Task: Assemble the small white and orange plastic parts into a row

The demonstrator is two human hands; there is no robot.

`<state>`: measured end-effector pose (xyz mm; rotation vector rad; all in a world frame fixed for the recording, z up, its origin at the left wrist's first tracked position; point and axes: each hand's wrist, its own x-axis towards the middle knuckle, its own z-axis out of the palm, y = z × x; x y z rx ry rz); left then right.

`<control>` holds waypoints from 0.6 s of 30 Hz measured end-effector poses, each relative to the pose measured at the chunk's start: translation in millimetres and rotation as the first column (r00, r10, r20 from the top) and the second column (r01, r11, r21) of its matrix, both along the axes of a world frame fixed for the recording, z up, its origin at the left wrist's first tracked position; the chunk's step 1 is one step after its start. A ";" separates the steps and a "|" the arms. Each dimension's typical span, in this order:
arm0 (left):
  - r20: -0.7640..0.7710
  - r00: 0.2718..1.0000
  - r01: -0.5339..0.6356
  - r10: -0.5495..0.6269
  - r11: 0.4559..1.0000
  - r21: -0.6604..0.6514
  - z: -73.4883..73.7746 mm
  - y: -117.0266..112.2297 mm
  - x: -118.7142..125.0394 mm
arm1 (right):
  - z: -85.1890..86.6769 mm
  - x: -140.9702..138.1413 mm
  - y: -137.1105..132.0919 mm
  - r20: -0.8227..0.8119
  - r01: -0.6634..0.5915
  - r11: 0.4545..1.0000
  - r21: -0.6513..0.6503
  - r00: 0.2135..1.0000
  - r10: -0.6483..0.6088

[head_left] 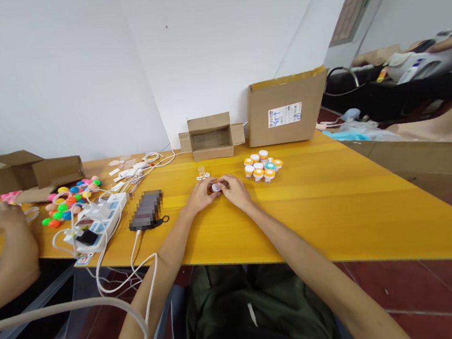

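Both hands meet over the table, closed on one small round container [215,188] with a greyish-white top. My left hand [202,195] grips its left side, and my right hand [234,190] has its fingers against the right side. Fingers hide much of the container. Just behind the hands stands a small clear cup [201,170], with several small white rings [203,177] lying around its base. To the right of my right hand is a cluster of small clear jars [268,178] with white, orange and teal lids.
An open cardboard box [213,153] and a larger closed carton [286,124] stand by the wall. Left of my arm lie a phone [147,210] on a cable, a power strip [112,215] and colourful balls [65,208]. A co-worker's arm [17,248] rests at the far left.
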<state>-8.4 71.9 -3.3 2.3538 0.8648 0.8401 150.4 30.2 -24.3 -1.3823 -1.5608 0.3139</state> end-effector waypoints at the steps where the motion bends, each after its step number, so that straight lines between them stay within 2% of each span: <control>1: 0.000 1.000 0.002 -0.002 1.000 0.000 0.0 0.1 -0.2 | 0.5 -0.1 -0.3 -0.001 -0.003 1.000 -0.006 1.000 0.003; 7: 0.000 1.000 0.002 -0.002 1.000 0.005 -1.2 0.4 -0.4 | 4.7 -1.5 -2.6 0.006 0.008 0.999 -0.042 1.000 -0.008; 14: -0.014 1.000 -0.008 0.008 1.000 0.021 -3.6 2.3 -2.0 | 7.6 -4.4 -7.2 0.053 0.005 1.000 -0.022 0.999 -0.004; 18: -0.045 0.999 -0.011 0.012 1.000 0.028 -3.9 1.7 -2.5 | 11.0 -6.8 -9.9 0.094 0.032 0.996 -0.078 0.995 -0.024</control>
